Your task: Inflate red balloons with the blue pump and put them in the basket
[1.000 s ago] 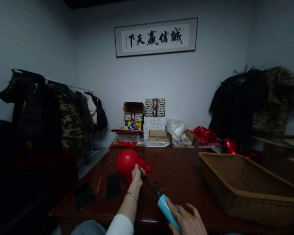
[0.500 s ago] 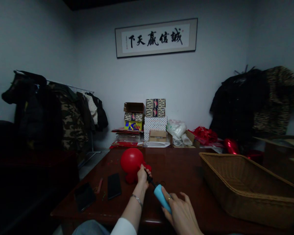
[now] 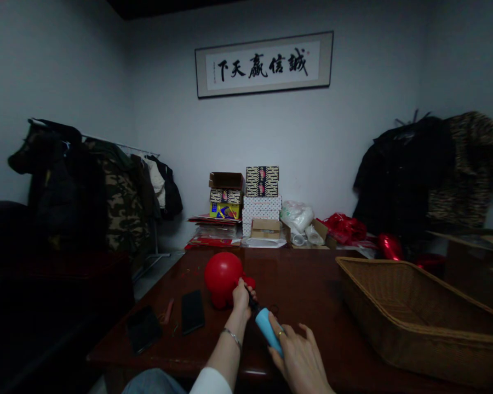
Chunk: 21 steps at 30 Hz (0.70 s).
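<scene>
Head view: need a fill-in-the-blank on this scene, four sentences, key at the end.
1. The right hand grips the pump by its light ____ part.
2. The round balloon beside the left hand is ____ in colour.
3. The bracelet is worn on the person's ____ side.
4. The wicker basket lies to the ____ of the pump in the picture.

Missing words: blue; red; left; right.

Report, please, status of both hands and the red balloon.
Left hand holding red balloon at pump's black end. Right hand gripping blue pump. Balloon rounded. Wicker basket right, clear of hands.
</scene>
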Tool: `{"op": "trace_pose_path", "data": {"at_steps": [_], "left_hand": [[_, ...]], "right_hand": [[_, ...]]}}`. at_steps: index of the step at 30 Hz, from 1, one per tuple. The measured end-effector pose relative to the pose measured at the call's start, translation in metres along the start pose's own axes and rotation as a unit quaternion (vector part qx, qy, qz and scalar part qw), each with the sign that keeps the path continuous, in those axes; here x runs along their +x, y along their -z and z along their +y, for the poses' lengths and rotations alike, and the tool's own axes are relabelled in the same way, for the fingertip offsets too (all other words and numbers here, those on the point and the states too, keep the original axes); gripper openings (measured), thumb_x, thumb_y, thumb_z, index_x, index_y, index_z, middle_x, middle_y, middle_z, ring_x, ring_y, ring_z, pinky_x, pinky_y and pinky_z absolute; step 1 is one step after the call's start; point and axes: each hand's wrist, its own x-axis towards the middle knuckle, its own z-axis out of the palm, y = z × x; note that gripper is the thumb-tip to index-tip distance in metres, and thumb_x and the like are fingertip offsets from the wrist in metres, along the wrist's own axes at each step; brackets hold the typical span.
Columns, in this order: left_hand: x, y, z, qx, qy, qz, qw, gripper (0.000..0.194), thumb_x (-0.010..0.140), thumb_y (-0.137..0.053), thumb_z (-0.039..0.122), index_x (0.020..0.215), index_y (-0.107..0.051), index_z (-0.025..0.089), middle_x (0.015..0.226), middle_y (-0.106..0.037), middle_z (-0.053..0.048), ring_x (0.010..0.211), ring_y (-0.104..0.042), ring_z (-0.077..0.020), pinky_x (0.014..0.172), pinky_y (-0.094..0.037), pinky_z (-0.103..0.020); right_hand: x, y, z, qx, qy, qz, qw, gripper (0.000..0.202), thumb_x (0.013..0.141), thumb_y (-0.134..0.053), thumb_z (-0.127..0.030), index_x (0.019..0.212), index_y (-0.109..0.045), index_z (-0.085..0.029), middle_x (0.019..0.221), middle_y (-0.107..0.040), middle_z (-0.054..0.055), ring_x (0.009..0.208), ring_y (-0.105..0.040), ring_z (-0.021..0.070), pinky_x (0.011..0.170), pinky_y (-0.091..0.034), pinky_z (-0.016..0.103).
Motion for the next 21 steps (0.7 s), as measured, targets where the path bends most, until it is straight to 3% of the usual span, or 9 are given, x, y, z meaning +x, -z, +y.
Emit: {"op": "trace_pose_path", "data": {"at_steps": [9, 16, 21], "left_hand": [[0.022, 0.009, 0.009, -0.009, -0.024, 0.014, 1.000, 0.029, 0.084, -0.048, 0.038, 0.063, -0.040, 0.019, 0.043, -0.040, 0.006, 0.033, -0.039, -0.0075, 0.034, -0.030, -0.018], [0.019, 0.008, 0.012, -0.021, -0.033, 0.010, 0.999, 0.032, 0.082, -0.050, 0.042, 0.062, -0.039, 0.019, 0.043, -0.039, 0.007, 0.032, -0.038, -0.0067, 0.033, -0.029, -0.018], [0.016, 0.006, 0.012, -0.018, -0.038, 0.012, 0.999, 0.031, 0.083, -0.048, 0.042, 0.064, -0.040, 0.019, 0.043, -0.041, 0.006, 0.032, -0.038, -0.0071, 0.034, -0.029, -0.018]], "right_hand": [[-0.037, -0.012, 0.041, 0.006, 0.063, 0.037, 0.997, 0.066, 0.074, -0.053, -0.027, 0.136, -0.030, -0.032, 0.097, -0.066, 0.000, 0.067, -0.062, 0.0148, 0.087, -0.028, 0.038], [-0.041, -0.015, 0.040, 0.005, 0.038, 0.032, 0.999, 0.067, 0.070, -0.053, -0.023, 0.133, -0.035, -0.032, 0.093, -0.067, -0.001, 0.063, -0.061, 0.0143, 0.086, -0.026, 0.039], [-0.031, -0.009, 0.037, 0.016, 0.049, -0.005, 0.999, 0.062, 0.075, -0.049, -0.023, 0.135, -0.032, -0.030, 0.096, -0.065, 0.000, 0.069, -0.061, 0.0141, 0.089, -0.025, 0.039]]}}
